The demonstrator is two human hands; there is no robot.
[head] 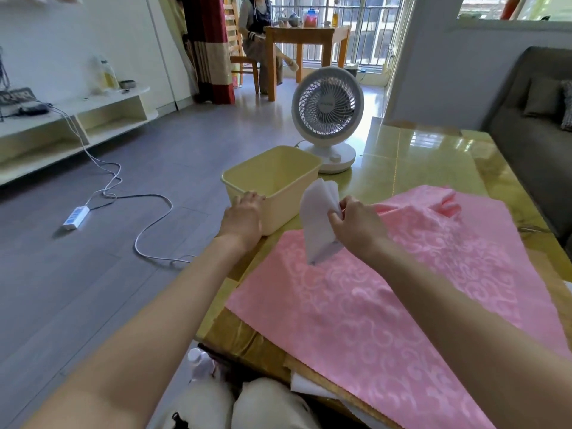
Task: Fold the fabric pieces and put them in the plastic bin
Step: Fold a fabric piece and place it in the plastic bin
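Observation:
A pale yellow plastic bin [288, 171] stands at the left edge of the glossy table, and it looks empty inside. My left hand [243, 216] grips the bin's near left rim. My right hand [356, 222] holds a folded white fabric piece [317, 218] upright, just right of the bin and above the table. A large pink patterned fabric [387, 305] lies spread flat on the table under my right arm, bunched at its far corner.
A white fan [328, 116] stands on the floor beyond the bin. A power strip [75, 216] and its cables lie on the floor to the left. A sofa [532, 125] sits at the right. Another person sits at a far wooden table [306, 35].

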